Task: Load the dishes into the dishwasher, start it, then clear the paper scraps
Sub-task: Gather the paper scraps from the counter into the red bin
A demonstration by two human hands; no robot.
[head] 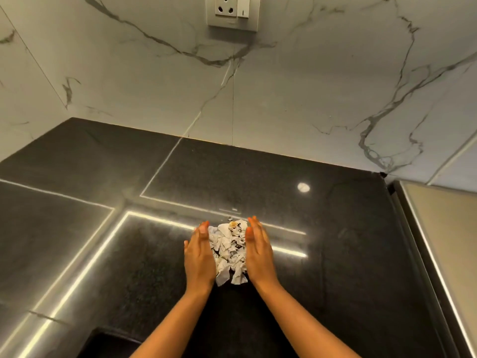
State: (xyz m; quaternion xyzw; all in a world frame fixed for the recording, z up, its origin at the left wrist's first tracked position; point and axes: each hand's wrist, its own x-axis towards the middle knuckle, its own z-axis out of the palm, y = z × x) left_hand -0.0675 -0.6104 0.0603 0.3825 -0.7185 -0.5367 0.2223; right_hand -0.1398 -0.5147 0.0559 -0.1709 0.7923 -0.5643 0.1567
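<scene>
L hand (200, 257) & R hand (259, 254): both flat, fingers straight and held together, palms turned inward toward each other. Neither hand grips or pinches anything. Thumbs mostly hidden from my angle; only L thumb tip shows at outer edge.

Scraps (229, 251): white crumpled paper w/ dark print, heaped in one pile between my palms. L palm touches pile's left side, R palm its right side. Near end of pile sticks out past both wrists toward me. One brownish bit sits at far end of the pile. A few tiny loose bits (229, 217) lie just beyond my fingertips, apart from the pile.

Bench (335, 228): black, glossy, speckled; carries pile approx. centre. Bright strip-light reflections run across it; one round glare spot to the right.

Wall (284, 99): white marble-look w/ grey veins, behind bench. Socket (232, 11) at top centre.

Steel panel (444, 241): right of bench edge; can't tell what it belongs to.
</scene>
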